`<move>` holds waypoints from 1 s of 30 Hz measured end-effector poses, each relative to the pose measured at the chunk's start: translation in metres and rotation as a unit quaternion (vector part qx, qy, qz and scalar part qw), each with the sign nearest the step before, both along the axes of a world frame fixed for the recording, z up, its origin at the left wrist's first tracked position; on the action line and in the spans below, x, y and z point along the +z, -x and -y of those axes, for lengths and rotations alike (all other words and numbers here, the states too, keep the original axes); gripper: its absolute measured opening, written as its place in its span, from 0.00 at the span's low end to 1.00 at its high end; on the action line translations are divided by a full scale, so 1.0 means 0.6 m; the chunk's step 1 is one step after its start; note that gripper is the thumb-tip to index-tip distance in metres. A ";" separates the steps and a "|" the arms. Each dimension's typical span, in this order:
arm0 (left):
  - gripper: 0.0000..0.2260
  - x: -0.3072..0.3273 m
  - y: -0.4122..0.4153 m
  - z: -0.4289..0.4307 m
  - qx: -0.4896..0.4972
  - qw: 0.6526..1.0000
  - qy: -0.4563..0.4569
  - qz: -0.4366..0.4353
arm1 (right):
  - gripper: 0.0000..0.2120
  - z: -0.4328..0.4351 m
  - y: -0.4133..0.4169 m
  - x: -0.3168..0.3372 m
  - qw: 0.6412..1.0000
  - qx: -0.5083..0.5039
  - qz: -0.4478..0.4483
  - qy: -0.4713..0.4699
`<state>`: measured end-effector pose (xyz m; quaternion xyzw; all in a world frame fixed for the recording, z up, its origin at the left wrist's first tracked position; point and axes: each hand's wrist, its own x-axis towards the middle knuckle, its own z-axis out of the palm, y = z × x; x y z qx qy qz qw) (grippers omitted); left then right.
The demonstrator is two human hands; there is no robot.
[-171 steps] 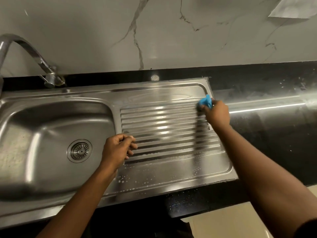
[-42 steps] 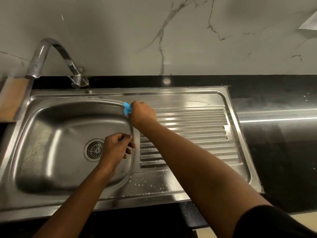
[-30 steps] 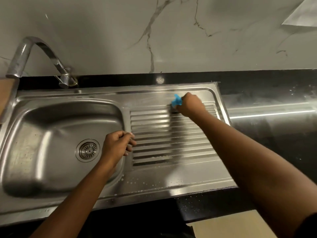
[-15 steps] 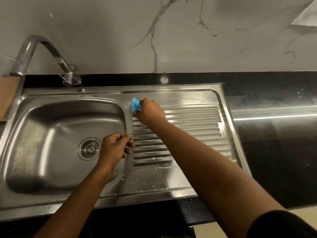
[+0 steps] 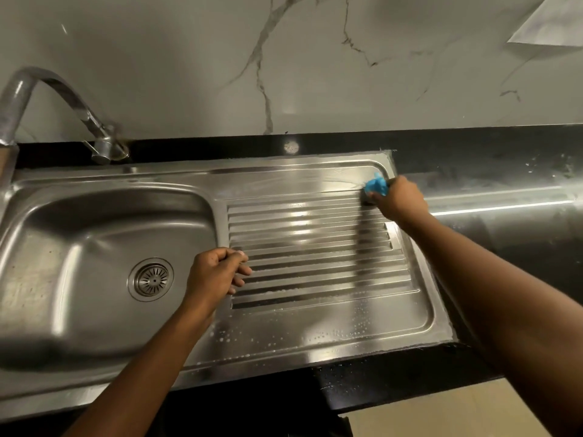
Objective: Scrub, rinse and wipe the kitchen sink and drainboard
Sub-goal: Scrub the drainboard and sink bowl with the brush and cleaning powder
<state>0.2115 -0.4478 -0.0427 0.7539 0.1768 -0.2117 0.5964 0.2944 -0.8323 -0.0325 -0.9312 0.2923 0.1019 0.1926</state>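
Observation:
A steel sink basin (image 5: 79,247) with a round drain (image 5: 150,279) lies at the left. The ribbed steel drainboard (image 5: 315,247) joins it on the right. My right hand (image 5: 399,198) grips a blue scrubber (image 5: 376,185) and presses it on the drainboard's far right corner. My left hand (image 5: 214,275) has curled fingers, holds nothing, and rests on the ridge between basin and drainboard. Soapy droplets (image 5: 284,337) dot the drainboard's near strip.
A curved steel tap (image 5: 56,99) rises at the back left. The black counter (image 5: 504,190) runs to the right of the drainboard, wet and speckled. A marble wall (image 5: 284,58) stands behind. The counter's front edge drops to a pale floor (image 5: 441,417).
My right hand has swept the blue scrubber from the drainboard's far left end, near the basin, across to its far right corner. My left hand has stayed in place.

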 end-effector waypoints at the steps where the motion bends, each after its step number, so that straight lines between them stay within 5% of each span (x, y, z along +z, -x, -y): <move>1: 0.08 0.002 -0.001 -0.003 0.003 1.000 0.000 0.001 | 0.26 0.009 -0.004 0.000 1.000 -0.007 -0.002 -0.004; 7: 0.07 0.007 0.003 -0.022 0.025 1.000 0.002 0.005 | 0.26 -0.020 -0.020 0.006 0.999 -0.033 -0.008 -0.042; 20: 0.09 0.022 0.019 -0.080 0.056 0.998 -0.034 0.001 | 0.20 -0.465 -0.040 -0.009 0.968 0.232 0.036 -0.087; 25: 0.09 0.010 0.028 -0.097 0.068 0.997 -0.020 -0.005 | 0.21 -0.415 -0.016 -0.009 0.969 0.229 0.053 -0.069; 30: 0.08 0.004 0.029 -0.077 0.055 0.998 -0.003 -0.007 | 0.21 -0.209 0.020 -0.001 0.990 0.125 0.050 -0.036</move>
